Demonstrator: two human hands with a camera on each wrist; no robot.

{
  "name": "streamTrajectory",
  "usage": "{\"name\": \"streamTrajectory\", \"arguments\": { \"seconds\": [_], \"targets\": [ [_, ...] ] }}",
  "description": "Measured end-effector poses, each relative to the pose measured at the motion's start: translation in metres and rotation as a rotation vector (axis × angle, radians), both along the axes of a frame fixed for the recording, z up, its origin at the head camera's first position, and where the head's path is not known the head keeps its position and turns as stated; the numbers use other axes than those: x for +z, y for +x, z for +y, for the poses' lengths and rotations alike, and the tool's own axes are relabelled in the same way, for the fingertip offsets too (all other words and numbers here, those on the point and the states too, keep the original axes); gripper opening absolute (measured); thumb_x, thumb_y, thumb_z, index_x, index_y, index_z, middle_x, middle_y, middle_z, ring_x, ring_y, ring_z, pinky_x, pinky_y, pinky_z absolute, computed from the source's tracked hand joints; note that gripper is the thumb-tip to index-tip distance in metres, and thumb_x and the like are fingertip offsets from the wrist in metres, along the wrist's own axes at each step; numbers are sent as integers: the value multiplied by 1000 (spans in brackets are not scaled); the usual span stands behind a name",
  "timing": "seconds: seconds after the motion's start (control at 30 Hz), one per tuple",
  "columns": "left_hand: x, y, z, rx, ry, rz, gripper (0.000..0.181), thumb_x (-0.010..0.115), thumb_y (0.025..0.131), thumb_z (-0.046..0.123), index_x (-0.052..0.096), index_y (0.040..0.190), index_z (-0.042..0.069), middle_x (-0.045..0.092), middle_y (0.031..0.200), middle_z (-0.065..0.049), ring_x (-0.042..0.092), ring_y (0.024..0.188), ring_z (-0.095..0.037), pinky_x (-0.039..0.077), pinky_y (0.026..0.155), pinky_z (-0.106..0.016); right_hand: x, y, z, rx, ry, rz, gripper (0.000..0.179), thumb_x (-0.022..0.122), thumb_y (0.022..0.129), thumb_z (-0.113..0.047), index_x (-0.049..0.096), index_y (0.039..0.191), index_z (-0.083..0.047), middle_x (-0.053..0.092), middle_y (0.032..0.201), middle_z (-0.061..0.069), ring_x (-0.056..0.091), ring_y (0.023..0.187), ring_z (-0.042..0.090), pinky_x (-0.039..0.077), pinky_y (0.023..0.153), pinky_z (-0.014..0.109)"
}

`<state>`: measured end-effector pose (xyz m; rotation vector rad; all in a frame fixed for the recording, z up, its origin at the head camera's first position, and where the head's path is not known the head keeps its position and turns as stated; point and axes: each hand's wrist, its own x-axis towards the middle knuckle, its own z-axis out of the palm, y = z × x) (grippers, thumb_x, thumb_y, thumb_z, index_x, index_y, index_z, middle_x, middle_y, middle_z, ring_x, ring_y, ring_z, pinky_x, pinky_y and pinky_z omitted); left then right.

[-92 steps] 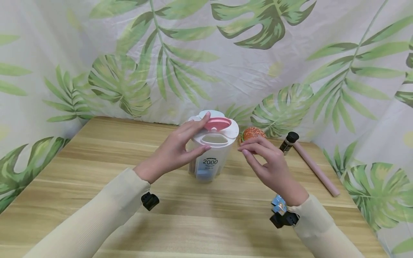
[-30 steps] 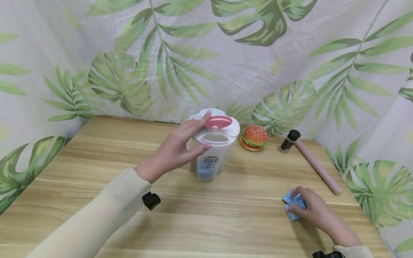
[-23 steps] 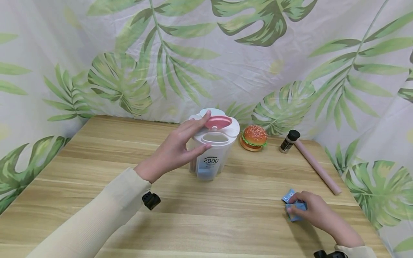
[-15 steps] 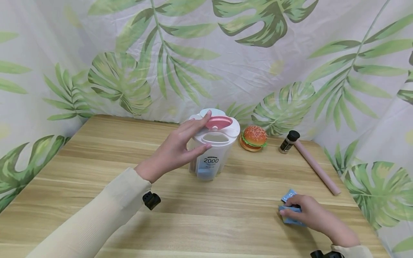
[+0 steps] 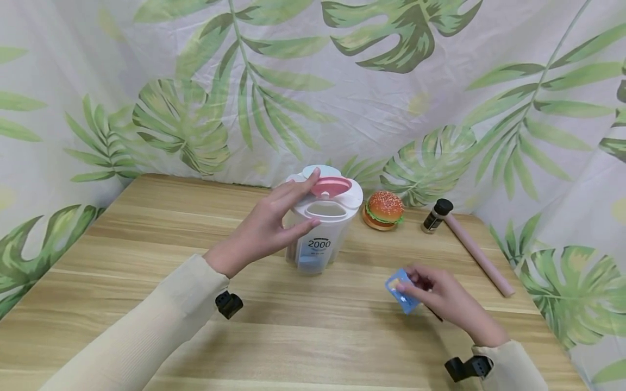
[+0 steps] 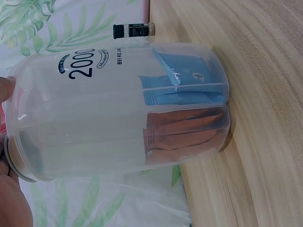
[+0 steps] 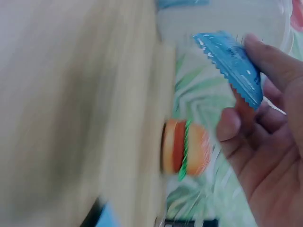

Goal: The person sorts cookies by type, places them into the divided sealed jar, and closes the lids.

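A clear plastic food canister (image 5: 320,258) marked 2000 stands upright on the table. Its white lid (image 5: 351,200) has a raised pink flap (image 5: 333,187) behind an uncovered opening (image 5: 325,210). My left hand (image 5: 269,225) grips the lid from the left, thumb at the front rim. Through the wall, the left wrist view shows blue packets (image 6: 194,73) in one compartment and brown packets (image 6: 184,135) in another. To the right of the canister, above the table, my right hand (image 5: 437,296) pinches a small blue packet (image 5: 401,291) between thumb and fingers.
A toy hamburger (image 5: 383,210) sits right of the canister. Beyond it are a small black-capped bottle (image 5: 437,216) and a pink rod (image 5: 479,255) lying along the table's (image 5: 195,304) right side. A leaf-print curtain (image 5: 274,125) hangs behind.
My right hand went from beside the canister to the blue packets at the right, took hold of one and lifted it leftward. My left hand has stayed on the lid.
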<state>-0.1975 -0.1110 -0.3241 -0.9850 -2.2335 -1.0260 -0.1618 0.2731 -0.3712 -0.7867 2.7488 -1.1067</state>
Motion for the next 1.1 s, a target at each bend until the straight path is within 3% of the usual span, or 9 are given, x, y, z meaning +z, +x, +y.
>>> {"name": "streamTrajectory", "arguments": {
  "seconds": [0.1, 0.3, 0.6, 0.93, 1.1],
  "targets": [
    [0, 0, -1, 3, 3, -6, 83, 80, 94, 18, 35, 164, 10, 67, 136, -11, 60, 134, -28, 47, 119, -48, 13, -7, -18, -4, -59, 52, 5, 71, 100, -14, 70, 104, -10, 64, 81, -2, 54, 70, 2, 49, 58, 22],
    [0, 1, -3, 7, 4, -8, 83, 80, 94, 19, 35, 164, 11, 67, 136, -11, 59, 134, -27, 47, 119, -48, 41, -25, -50, 99, -219, 220, 11, 72, 95, 4, 70, 103, -4, 68, 84, 4, 59, 68, 6, 53, 57, 22],
    [-2, 0, -2, 3, -1, 2, 83, 80, 95, 19, 35, 164, 12, 66, 138, -11, 59, 134, -28, 48, 118, -48, 80, -41, -92, 164, -341, 303, 33, 69, 96, 7, 61, 127, 2, 72, 95, 14, 69, 78, 13, 61, 69, 20],
    [0, -1, -1, -14, 1, 3, 84, 80, 95, 20, 34, 165, 13, 65, 138, -10, 59, 133, -26, 50, 116, -46, 96, -51, -122, 187, -447, 371, 21, 65, 97, 11, 61, 117, 9, 70, 98, 18, 69, 83, 11, 60, 71, 18],
    [0, -1, -1, -17, 5, 18, 84, 80, 95, 19, 33, 165, 12, 65, 139, -11, 59, 133, -27, 50, 116, -47, 97, -51, -131, 191, -435, 370, 14, 66, 97, 10, 64, 111, 9, 68, 99, 17, 67, 81, 15, 61, 70, 18]
  ]
}}
